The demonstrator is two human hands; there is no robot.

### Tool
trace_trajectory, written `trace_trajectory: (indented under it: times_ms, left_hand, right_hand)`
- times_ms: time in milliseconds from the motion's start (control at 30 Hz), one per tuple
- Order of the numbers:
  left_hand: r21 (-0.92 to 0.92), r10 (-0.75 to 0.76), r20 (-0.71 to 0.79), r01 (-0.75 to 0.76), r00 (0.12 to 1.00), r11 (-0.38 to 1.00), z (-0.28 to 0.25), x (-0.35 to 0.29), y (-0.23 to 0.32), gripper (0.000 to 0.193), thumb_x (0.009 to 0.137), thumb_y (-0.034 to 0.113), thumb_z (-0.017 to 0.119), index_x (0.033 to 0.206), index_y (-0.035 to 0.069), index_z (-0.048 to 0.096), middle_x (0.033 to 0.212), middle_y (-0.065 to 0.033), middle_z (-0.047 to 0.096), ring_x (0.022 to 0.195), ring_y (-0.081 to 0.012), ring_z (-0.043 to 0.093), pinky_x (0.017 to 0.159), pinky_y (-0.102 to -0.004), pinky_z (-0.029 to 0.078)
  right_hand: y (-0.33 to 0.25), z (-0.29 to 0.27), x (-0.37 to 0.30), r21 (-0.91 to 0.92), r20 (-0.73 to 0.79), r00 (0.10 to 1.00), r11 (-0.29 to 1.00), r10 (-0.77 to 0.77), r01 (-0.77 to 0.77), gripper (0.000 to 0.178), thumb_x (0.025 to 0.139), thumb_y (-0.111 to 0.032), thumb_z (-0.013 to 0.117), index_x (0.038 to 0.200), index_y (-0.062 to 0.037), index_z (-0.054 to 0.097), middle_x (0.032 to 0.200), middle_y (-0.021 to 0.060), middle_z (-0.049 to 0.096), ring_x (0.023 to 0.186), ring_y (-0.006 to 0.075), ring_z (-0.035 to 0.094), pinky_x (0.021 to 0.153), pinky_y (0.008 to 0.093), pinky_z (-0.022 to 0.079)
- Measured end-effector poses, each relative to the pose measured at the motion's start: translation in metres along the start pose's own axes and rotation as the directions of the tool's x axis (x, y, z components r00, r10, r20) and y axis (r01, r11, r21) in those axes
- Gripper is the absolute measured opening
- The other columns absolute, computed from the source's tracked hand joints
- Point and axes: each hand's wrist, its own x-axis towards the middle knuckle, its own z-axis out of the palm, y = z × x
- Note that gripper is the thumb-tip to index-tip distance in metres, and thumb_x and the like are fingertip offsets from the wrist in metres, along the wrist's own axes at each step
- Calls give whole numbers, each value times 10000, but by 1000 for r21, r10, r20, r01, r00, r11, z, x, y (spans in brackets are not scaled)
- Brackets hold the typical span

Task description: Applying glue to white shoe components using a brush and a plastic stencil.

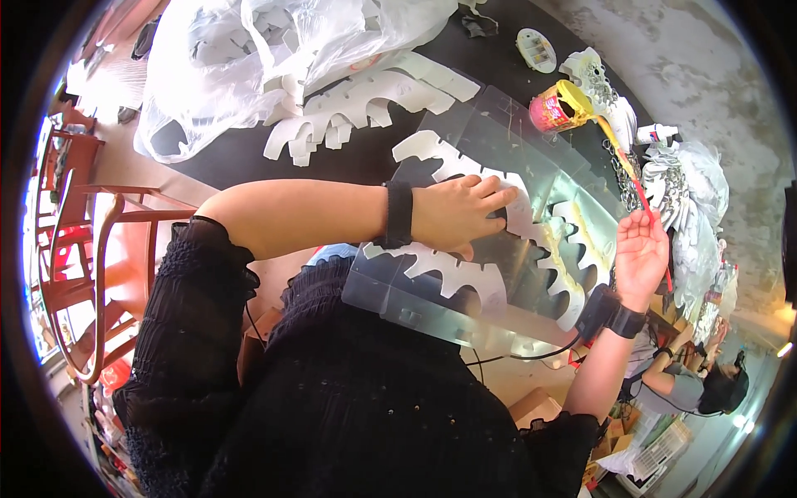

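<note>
My left hand [465,209] lies palm down with fingers spread, its fingertips on a white scalloped strip [423,145] on a clear plastic sheet [374,286]. A second white toothed strip [469,278] lies just nearer to me. My right hand [639,257] has its fingers curled around a thin red stick [641,192]. The stick's far end is coated in yellow paste and reaches the rim of a pink and yellow can [558,108]. Between my hands lie strips with yellow paste along them [560,257].
A clear plastic bag [207,83] of white pieces and stacked white strips [357,104] lie at the far left. At right are chains [623,170], a bag of pieces [701,178] and a white oval object [535,50]. A wooden chair [104,266] stands left; another person [693,378] works at right.
</note>
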Motion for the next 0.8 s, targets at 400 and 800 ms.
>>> trace_trajectory:
  times_ms: [400,800]
  left_hand:
    - [52,18,-25,-16,1000,999,6,-1,-2,560,617,455,708,1027,89,602,1206,-122,411,1058,-255,421,810,-310,410]
    - [83,-49,59,44,997,996,5,9,-3,683,589,449,732,1083,20,540,1250,-128,393,1070,-235,429,837,-308,411]
  right_hand:
    - [24,14,5,-454,60,992,882,-111,126,220,904,-126,457,1085,-5,491,988,118,586,1054,279,532,918,374,413]
    - [18,37,-6,-804,86,960,550,-267,225,202,908,-110,452,1034,36,511,930,128,599,905,222,600,829,307,455]
